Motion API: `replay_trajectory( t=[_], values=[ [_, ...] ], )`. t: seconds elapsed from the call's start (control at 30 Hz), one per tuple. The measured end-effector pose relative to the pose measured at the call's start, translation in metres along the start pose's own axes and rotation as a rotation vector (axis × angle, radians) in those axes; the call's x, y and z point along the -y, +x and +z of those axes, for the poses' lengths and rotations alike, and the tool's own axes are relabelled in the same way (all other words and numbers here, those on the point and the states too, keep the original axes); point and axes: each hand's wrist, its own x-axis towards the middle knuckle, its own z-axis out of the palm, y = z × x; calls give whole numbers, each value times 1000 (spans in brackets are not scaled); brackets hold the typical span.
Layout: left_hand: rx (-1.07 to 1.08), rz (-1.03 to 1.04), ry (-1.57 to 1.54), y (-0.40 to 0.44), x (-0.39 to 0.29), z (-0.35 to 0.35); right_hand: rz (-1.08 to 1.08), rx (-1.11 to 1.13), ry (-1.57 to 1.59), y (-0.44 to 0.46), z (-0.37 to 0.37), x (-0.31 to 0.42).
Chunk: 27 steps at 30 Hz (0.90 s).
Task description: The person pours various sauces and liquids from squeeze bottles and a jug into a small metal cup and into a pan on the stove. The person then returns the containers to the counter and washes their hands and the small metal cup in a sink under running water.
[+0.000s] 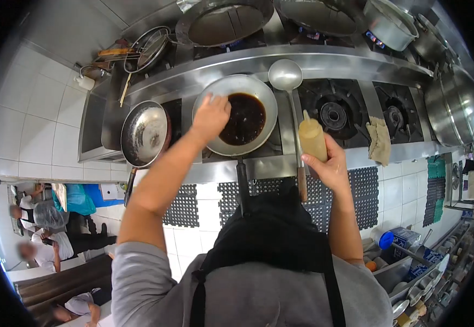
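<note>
A frying pan (268,121) with dark brown liquid (243,119) in it sits on the front burner before me. Over the pan's left side is my left hand (213,115), its fingers curled together; whatever they may hold is hidden. My right hand (329,163) grips a squeeze bottle (312,140) with pale yellowish contents, its nozzle pointing up, to the right of the pan. Between pan and bottle lies a long ladle (285,75), its wooden handle reaching over the stove's front edge.
Left of my arm stands a worn frying pan (152,133). To the right are a bare burner (333,115), a folded cloth (379,140) and a large metal pot (454,106). Large pans (223,24) occupy the back burners, some with flames beneath. Several people appear at far left.
</note>
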Motion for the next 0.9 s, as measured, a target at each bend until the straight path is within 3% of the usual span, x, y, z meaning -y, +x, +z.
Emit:
replay_trajectory(
  t=[0.07, 0.17, 0.2, 0.27, 0.3, 0.37, 0.47, 0.57, 0.7, 0.9],
  values=[
    [2, -83, -61, -5, -3, 10, -2, -17, 5, -6, 3, 3],
    [-58, -470, -415, -15, 6, 0, 36, 3, 9, -10, 0, 1],
    [-61, -479, -414, -19, 8, 0, 72, 11, 17, -9, 1, 1],
    [-20, -744, -758, -22, 14, 0, 57, 26, 4, -8, 6, -1],
    [-28, -748, -762, -27, 16, 8, 51, 34, -5, -8, 7, -1],
    [-102, -934, -1249, -38, 16, 31, 43, 45, -18, -5, 13, 2],
    [-235, -1037, -1425, -48, 5, 20, 36, 72, -60, 2, 16, 8],
    [-284, -939, -1274, -57, -15, 5, 4, 102, -126, 16, 26, 20],
    [-272, -763, -1044, -55, -35, -10, -73, 307, -625, 54, 46, 42],
    [-233, -702, -1093, -46, -51, -25, -294, 615, -1329, 112, 80, 78]
  ],
)
